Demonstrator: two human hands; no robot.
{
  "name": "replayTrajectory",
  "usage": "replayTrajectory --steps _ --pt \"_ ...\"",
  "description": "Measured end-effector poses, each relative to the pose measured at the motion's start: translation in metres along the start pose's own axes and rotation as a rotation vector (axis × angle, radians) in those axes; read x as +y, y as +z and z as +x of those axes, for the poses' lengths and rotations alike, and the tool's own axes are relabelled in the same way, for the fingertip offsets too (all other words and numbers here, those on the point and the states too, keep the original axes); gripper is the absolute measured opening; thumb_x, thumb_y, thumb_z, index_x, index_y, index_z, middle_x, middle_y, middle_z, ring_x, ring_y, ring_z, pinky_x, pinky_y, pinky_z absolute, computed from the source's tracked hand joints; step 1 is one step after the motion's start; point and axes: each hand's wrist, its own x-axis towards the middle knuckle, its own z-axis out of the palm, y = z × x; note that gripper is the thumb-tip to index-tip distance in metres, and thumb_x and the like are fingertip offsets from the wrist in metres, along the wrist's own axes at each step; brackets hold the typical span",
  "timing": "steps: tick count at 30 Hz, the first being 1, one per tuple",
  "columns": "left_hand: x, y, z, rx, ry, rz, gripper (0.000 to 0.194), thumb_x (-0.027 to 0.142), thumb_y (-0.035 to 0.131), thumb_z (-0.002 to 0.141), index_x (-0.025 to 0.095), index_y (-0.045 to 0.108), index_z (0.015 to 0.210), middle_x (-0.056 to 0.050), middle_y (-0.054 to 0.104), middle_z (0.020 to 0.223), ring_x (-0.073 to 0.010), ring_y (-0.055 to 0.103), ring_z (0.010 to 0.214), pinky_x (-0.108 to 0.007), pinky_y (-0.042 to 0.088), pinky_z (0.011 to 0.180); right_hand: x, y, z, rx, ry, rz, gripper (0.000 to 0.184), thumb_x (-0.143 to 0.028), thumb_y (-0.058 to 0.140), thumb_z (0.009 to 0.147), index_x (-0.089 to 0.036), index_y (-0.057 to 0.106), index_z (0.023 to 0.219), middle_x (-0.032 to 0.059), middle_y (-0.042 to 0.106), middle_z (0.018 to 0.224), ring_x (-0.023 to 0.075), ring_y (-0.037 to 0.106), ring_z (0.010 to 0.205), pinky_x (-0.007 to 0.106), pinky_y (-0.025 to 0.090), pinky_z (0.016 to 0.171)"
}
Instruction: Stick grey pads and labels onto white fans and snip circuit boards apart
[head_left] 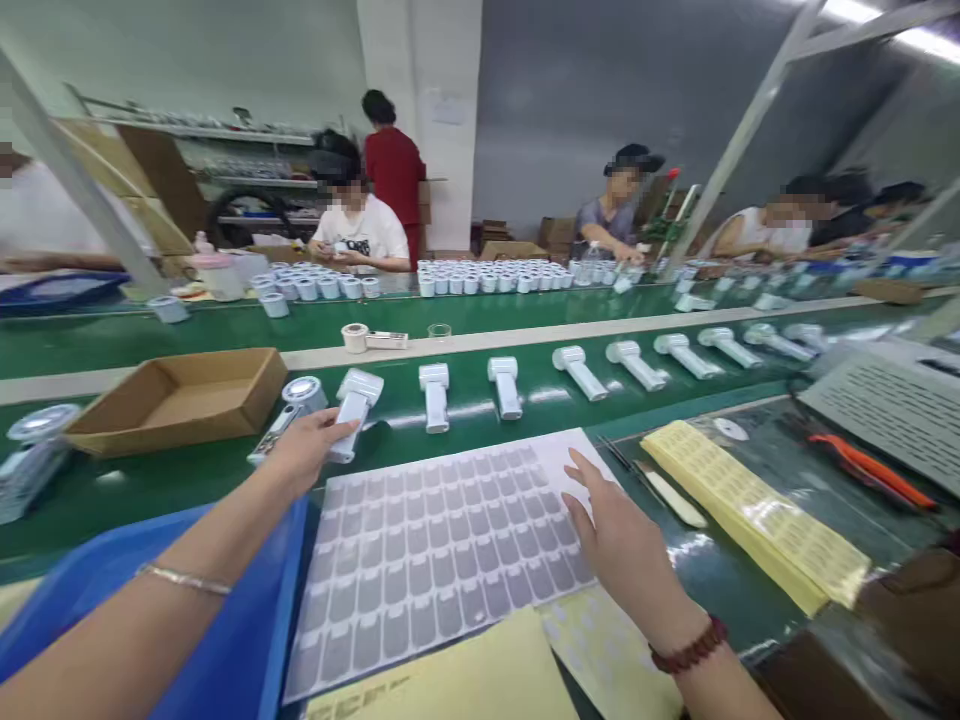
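Left hand (304, 450): left of centre, thumb and fingers closed on the lower handle of a white device (355, 402).
White device: left of frame centre, tilted, round head up; can't tell if it's clear of the green belt (469, 390).
Right hand (624, 545): lower right of centre, fingers loosely spread, nothing gripped; over right edge of grey label sheet (439, 545), contact unclear.
Grey label sheet: lower centre.
Similar devices (505, 388): row from mid-frame to right.
Blue tray (287, 590): lower left, beside the sheet.
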Motion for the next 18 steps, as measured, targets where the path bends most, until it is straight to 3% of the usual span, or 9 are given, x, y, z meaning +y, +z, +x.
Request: replayTrajectory --steps 3,6,8,10,12,13,15,18 --pt "0.009 0.016 0.026 0.022 0.039 0.038 0.022 0.034 0.063 0.091 0.014 0.065 0.098 -0.003 0.068 0.091 -0.0143 0.064 0.073 -0.032 0.055 0.066 0.017 0.005 0.002 -0.036 0.044 -0.036 0.053 -0.017 0.036 0.096 -0.011 0.037 0.149 0.0094 0.069 0.129 0.0272 0.067 0.113 0.038 0.059 0.079" --pt "0.018 0.019 0.035 0.108 0.113 0.137 0.013 0.028 0.066 0.087 0.015 0.064 0.084 -0.002 0.066 0.086 -0.018 0.064 0.082 -0.038 0.053 0.077 0.03 0.01 0.001 -0.064 0.025 -0.047 0.054 -0.013 0.037 0.094 -0.014 0.041 0.148 0.0079 0.073 0.123 0.0247 0.07 0.109 0.034 0.06 0.073" --pt "0.022 0.012 0.03 0.196 0.178 0.22 0.009 0.018 0.067 0.083 0.017 0.06 0.078 -0.004 0.065 0.095 -0.0242 0.06 0.105 -0.044 0.046 0.093 0.038 0.015 -0.002 -0.074 -0.006 -0.043 0.051 -0.014 0.036 0.095 -0.017 0.044 0.146 0.0071 0.074 0.121 0.0229 0.071 0.106 0.032 0.06 0.07" --pt "0.024 0.001 0.021 0.289 0.224 0.292 0.015 0.01 0.067 0.077 0.019 0.054 0.076 -0.008 0.061 0.113 -0.0317 0.043 0.131 -0.049 0.032 0.107 0.045 0.021 -0.005 -0.077 -0.034 -0.037 0.048 -0.018 0.036 0.097 -0.018 0.046 0.144 0.008 0.075 0.117 0.0231 0.073 0.1 0.031 0.06 0.066" --pt "0.023 -0.012 0.014 0.353 0.204 0.344 0.027 0.01 0.072 0.07 0.02 0.047 0.074 -0.012 0.054 0.124 -0.0407 0.029 0.14 -0.052 0.023 0.11 0.052 0.029 -0.008 -0.031 -0.07 -0.048 0.044 -0.023 0.035 0.098 -0.02 0.05 0.14 0.0084 0.076 0.112 0.024 0.074 0.092 0.031 0.058 0.058" --pt "0.021 -0.018 0.012 0.37 0.167 0.362 0.032 0.012 0.075 0.067 0.021 0.045 0.072 -0.014 0.053 0.125 -0.0435 0.029 0.139 -0.054 0.024 0.109 0.055 0.033 -0.009 0.018 -0.092 -0.062 0.042 -0.025 0.035 0.098 -0.021 0.052 0.137 0.0083 0.077 0.108 0.0241 0.074 0.087 0.031 0.057 0.055" --pt "0.015 -0.029 0.014 0.372 0.051 0.387 0.035 0.016 0.079 0.065 0.02 0.044 0.068 -0.013 0.057 0.117 -0.041 0.042 0.129 -0.056 0.03 0.105 0.057 0.04 -0.009 0.128 -0.145 -0.094 0.038 -0.025 0.035 0.097 -0.022 0.056 0.128 0.0077 0.075 0.101 0.024 0.073 0.083 0.03 0.055 0.051" --pt "0.007 -0.04 0.025 0.339 -0.108 0.389 0.022 0.021 0.075 0.075 0.017 0.055 0.07 -0.006 0.064 0.1 -0.0262 0.058 0.107 -0.049 0.043 0.094 0.055 0.044 -0.008 0.187 -0.214 -0.11 0.037 -0.018 0.032 0.096 -0.021 0.057 0.123 0.0074 0.072 0.095 0.0237 0.07 0.085 0.029 0.054 0.05"
